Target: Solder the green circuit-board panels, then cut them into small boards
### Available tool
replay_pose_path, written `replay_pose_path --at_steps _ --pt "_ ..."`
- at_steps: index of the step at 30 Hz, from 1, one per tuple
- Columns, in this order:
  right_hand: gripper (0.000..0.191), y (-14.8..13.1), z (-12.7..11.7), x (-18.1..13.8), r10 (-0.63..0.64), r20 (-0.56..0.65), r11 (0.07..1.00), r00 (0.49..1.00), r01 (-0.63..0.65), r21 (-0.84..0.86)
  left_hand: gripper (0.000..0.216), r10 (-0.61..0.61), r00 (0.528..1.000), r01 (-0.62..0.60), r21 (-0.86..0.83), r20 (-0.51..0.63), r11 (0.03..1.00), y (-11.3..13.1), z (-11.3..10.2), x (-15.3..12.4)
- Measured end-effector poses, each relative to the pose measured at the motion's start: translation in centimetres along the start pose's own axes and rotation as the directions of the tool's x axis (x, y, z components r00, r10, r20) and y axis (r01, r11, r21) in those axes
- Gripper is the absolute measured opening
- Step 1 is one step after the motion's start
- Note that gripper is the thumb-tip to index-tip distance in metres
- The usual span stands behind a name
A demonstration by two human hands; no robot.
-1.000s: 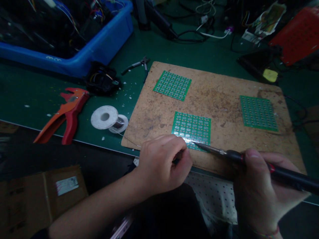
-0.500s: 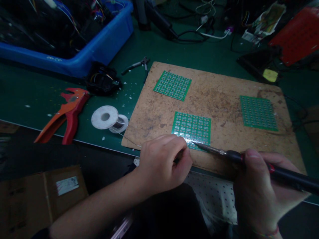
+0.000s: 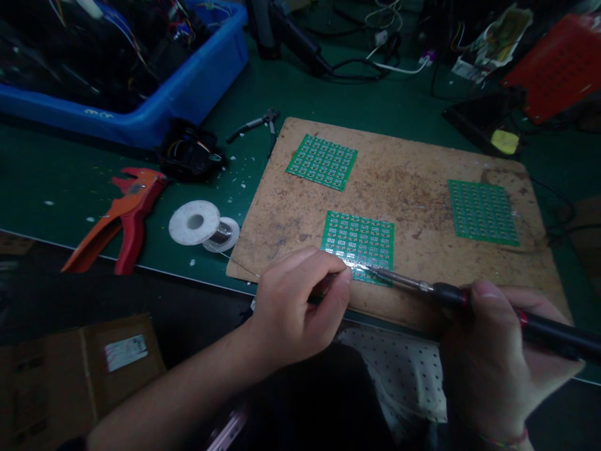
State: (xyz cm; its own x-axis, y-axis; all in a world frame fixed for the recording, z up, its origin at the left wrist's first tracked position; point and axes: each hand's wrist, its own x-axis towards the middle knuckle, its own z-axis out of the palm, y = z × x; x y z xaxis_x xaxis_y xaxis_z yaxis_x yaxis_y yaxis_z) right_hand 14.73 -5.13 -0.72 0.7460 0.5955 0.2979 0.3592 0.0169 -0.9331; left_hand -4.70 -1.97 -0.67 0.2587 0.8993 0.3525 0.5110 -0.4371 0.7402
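- While the green desk (image 3: pixel 399 106) carries a wooden board (image 3: pixel 404 200), I see right fingers (image 3: pixel 488 297) gripping a soldering iron (image 3: pixel 448 294).
- The nearest circuit-board panel (image 3: pixel 359 241) lies there, at the iron's tip.
- Left fingers (image 3: pixel 337 300) pinch solder wire (image 3: pixel 243 265).

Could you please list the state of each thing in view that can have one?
left hand: pinched, apparently on the wire
right hand: closed around the soldering iron
soldering iron: tip at the near panel; contact and heat unclear
near panel: flat, partly hidden by left hand
rear-left panel: flat, uncovered
right panel: flat, uncovered
wire spool: wire drawn out
orange-red tool: handles spread
grey cutters: handles spread
blue bin: holding dark parts
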Motion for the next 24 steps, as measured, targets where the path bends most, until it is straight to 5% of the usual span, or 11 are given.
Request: replay_pose_path --at_steps 24 --pt "0.02 0.1 -0.1 -0.3 -0.035 0.044 0.999 0.998 0.036 -0.015 0.007 0.034 0.997 -0.041 0.098 0.075 0.994 -0.4 0.9 -0.1"
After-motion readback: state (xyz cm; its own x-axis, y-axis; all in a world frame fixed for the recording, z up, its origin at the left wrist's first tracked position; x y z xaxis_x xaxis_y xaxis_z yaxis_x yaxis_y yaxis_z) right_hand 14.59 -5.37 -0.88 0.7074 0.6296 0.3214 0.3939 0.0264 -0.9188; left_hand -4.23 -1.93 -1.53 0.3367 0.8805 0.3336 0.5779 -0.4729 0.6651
